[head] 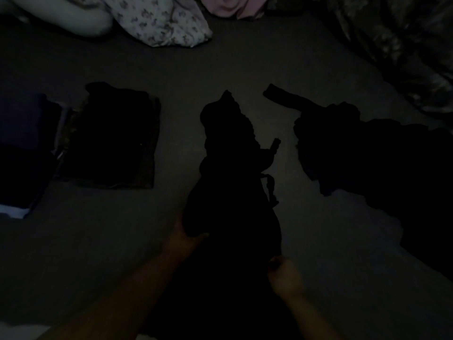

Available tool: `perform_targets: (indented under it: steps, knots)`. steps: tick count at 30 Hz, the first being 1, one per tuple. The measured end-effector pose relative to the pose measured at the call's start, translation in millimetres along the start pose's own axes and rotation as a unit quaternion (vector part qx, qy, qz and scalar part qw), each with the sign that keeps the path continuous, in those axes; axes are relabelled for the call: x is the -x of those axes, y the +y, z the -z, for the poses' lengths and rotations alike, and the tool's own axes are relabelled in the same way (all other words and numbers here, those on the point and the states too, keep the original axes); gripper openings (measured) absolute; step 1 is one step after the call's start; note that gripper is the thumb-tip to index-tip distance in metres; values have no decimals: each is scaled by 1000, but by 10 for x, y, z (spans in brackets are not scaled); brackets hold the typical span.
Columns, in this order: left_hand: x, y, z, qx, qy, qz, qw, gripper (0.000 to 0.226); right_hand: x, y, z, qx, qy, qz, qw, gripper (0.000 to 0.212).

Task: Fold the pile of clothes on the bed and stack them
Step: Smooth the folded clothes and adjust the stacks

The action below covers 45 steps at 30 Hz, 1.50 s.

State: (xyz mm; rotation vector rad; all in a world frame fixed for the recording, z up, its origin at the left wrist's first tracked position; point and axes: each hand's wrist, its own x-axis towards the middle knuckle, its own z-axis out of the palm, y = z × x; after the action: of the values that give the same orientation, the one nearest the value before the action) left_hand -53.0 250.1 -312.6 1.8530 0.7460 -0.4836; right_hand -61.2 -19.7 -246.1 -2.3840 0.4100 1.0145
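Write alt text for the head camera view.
In very dim light, a person's left hand and right hand hold a dark garment on a grey bed. Folded clothes lie to the left, a dark unfolded pile to the right, and pillows at the top.

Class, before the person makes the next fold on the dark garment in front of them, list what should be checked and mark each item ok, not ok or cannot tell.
1. Left hand on the dark garment: ok, it touches the near left edge.
2. Right hand on the garment: ok, it is at the near right edge; exact grip cannot tell.
3. Garment lying flat: not ok, it looks bunched and lumpy.
4. Bare bed around the garment for folding: ok.
5. Folded stack on the left ready to receive it: ok.
6. Unfolded pile on the right apart from the garment: ok, a gap shows.
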Motion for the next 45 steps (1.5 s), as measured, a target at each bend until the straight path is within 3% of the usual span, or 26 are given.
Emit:
perform_targets:
  steps: [2, 5, 7, 9, 11, 14, 15, 16, 17, 18, 19, 20, 22, 24, 27, 29, 30, 33, 34, 35, 37, 40, 43, 45]
  knots:
    - [181, 603, -67, 43, -5, 20, 999, 111, 44, -97, -19, 2, -46, 21, 999, 20]
    - [250, 851, -349, -35, -41, 4, 999, 74, 77, -305, 51, -18, -106, 54, 993, 28]
    - [433, 892, -586, -138, -63, -28, 988, 61, -43, -452, 248, -124, -17, 41, 991, 28]
    - [689, 984, -802, -220, -84, -84, 968, 57, -194, -649, 487, -282, 39, 33, 958, 31]
    - [962, 1069, -995, -305, -123, -112, 938, 52, -347, -856, 679, -362, -10, 38, 931, 57]
    - [1320, 1102, -1093, -385, -204, -168, 884, 55, -518, -1072, 724, -342, -65, 36, 937, 92]
    - [1372, 1049, -1079, -360, -243, -176, 883, 68, -569, -1082, 698, -329, -76, 38, 940, 92]
    - [1406, 1004, -1030, -304, -281, -164, 895, 84, -582, -1069, 670, -310, -81, 45, 946, 77]
    - [1377, 942, -971, -231, -302, -141, 914, 90, -569, -1035, 641, -305, -78, 53, 948, 54]
    - [1285, 876, -904, -170, -289, -117, 935, 81, -509, -1006, 635, -307, -77, 60, 947, 32]
    - [1162, 845, -812, -118, -253, -92, 956, 63, -448, -989, 642, -311, -77, 61, 945, 18]
    - [1028, 861, -712, -80, -187, -63, 977, 46, -366, -983, 664, -322, -81, 67, 941, 16]
    - [751, 984, -508, 19, -46, -34, 998, 34, -209, -939, 714, -321, -97, 92, 937, 19]
    - [570, 1257, -310, 163, -2, -23, 986, 53, -5, -886, 758, -292, -114, 128, 941, 22]
    - [445, 1583, -198, 306, -35, 79, 948, 112, 361, -831, 855, -238, -120, 181, 947, 23]
    - [545, 1772, -200, 360, -134, 168, 908, 119, 607, -817, 963, -205, -122, 211, 948, 27]
    - [684, 1889, -193, 356, -171, 174, 902, 106, 732, -804, 1036, -191, -112, 227, 949, 28]
    - [1124, 2325, -180, 356, -216, 120, 901, 45, 1178, -818, 1368, -195, -51, 216, 955, 23]
    - [1284, 2477, -161, 362, -228, 83, 900, 36, 1322, -827, 1497, -204, -18, 212, 955, 43]
    - [1427, 2642, -130, 370, -232, 43, 899, 36, 1443, -845, 1632, -225, 21, 209, 951, 63]
    - [1747, 3013, -46, 360, -238, -29, 902, 45, 1677, -956, 1969, -337, 77, 195, 918, 81]
    - [2223, 3520, 104, 305, -255, -118, 910, 52, 1917, -1111, 2463, -506, 40, 183, 842, 81]
    - [2545, 3875, 291, 294, -279, -177, 897, 44, 2189, -1277, 2837, -529, 61, 237, 813, 85]
    - [2679, 4032, 422, 317, -291, -175, 885, 56, 2428, -1415, 3063, -548, 85, 271, 787, 83]
